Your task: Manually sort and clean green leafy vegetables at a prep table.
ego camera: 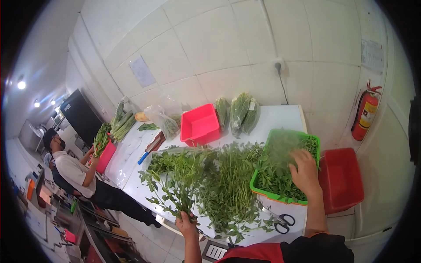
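My left hand (187, 227) grips the lower stems of a leafy green bunch (182, 184), which fans out above the fist at the table's near side. My right hand (304, 167) is over a green plastic basket (286, 201) full of loose leaves (279, 179). Its fingers are spread, and a blurred patch of green shows just beyond them. Between my hands lies a broad heap of leafy stems (232, 184) on the white table (273, 121). Black-handled scissors (283, 224) rest below the basket, their blades partly under stray sprigs.
A pink bin (200, 123), wrapped cabbages (242, 113) and a blue-handled knife (148, 153) sit farther back. At the right are a red crate (342, 180) and a fire extinguisher (365, 115). A person (74, 171) at the left holds greens over another pink bin (107, 156).
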Tool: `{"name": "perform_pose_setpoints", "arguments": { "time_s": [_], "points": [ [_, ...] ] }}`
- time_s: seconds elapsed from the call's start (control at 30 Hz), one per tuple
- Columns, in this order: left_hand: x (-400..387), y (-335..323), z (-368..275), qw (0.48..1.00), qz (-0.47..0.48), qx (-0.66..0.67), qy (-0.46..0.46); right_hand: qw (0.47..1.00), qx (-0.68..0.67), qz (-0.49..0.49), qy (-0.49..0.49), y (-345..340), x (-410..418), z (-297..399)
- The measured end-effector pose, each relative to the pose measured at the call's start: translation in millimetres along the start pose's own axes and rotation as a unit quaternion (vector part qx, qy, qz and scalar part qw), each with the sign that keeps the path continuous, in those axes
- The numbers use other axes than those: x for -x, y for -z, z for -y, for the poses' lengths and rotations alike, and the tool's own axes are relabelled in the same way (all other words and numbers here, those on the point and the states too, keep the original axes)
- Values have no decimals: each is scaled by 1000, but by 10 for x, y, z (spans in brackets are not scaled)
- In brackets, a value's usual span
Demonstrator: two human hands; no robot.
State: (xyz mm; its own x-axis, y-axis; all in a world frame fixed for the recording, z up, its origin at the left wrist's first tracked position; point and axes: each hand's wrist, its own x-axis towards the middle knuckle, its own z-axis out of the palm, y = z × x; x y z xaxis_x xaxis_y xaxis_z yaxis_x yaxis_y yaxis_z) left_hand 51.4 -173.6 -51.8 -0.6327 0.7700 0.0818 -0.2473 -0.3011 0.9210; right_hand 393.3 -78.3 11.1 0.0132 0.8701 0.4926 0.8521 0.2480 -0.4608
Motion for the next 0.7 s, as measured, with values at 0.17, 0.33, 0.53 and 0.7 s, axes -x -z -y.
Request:
{"name": "perform_pose_setpoints", "arguments": {
  "time_s": [0.17, 0.33, 0.53, 0.7],
  "points": [
    [-35, -36, 34, 999, 27, -25, -2, 983, 79, 162, 39, -288, -10, -37],
    [-87, -47, 92, 999, 1, -18, 33, 970, 137, 201, 28, -244, 29, -47],
    [-96, -161, 115, 998, 11, -30, 51, 982, 143, 127, 4, -544, -17, -113],
    [-79, -202, 142, 995, 37, -85, 48, 978, 67, 197, 30, -307, 20, -79]
  ]
}}
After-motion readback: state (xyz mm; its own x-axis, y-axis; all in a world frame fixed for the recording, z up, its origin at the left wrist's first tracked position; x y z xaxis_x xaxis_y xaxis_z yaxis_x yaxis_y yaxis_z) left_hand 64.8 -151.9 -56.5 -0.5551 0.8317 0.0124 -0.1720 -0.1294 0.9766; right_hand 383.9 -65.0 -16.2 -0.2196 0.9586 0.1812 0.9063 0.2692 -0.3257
